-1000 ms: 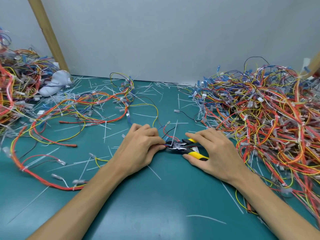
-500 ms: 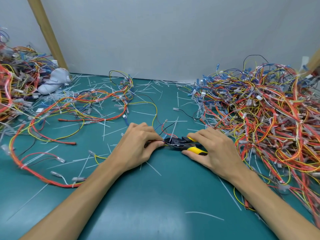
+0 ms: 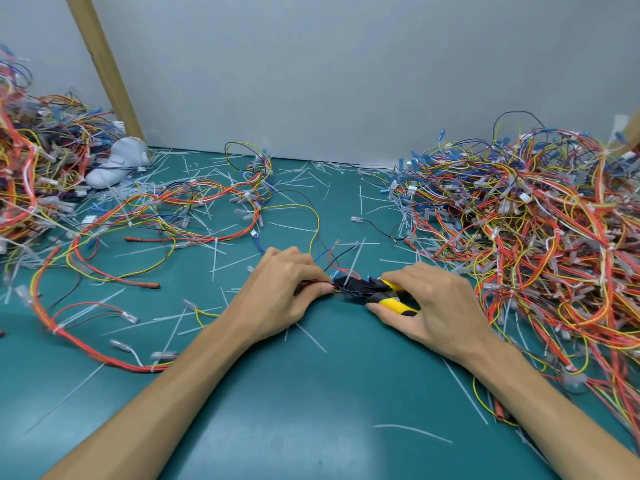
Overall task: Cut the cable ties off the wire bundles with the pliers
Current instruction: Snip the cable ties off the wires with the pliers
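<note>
My left hand [image 3: 282, 292] pinches a thin wire bundle [image 3: 332, 263] of red, black and blue strands down on the green mat. My right hand [image 3: 438, 301] grips the yellow-and-black pliers [image 3: 372, 289] by the handles. The black jaws point left and meet the bundle right at my left fingertips. A white cable tie tail [image 3: 355, 266] sticks up from the bundle just above the jaws. Whether the jaws are closed on the tie is hidden.
A big heap of tied wire bundles [image 3: 533, 244] fills the right side. Looser wires [image 3: 166, 216] and another heap [image 3: 31, 174] lie at the left, with a white glove [image 3: 117, 164] near a wooden post [image 3: 104, 67]. Cut tie pieces [image 3: 214, 251] litter the mat [image 3: 311, 410].
Both hands have stayed together at the mat's middle, with only small shifts. The pliers' jaws have closed in tighter against my left fingertips.
</note>
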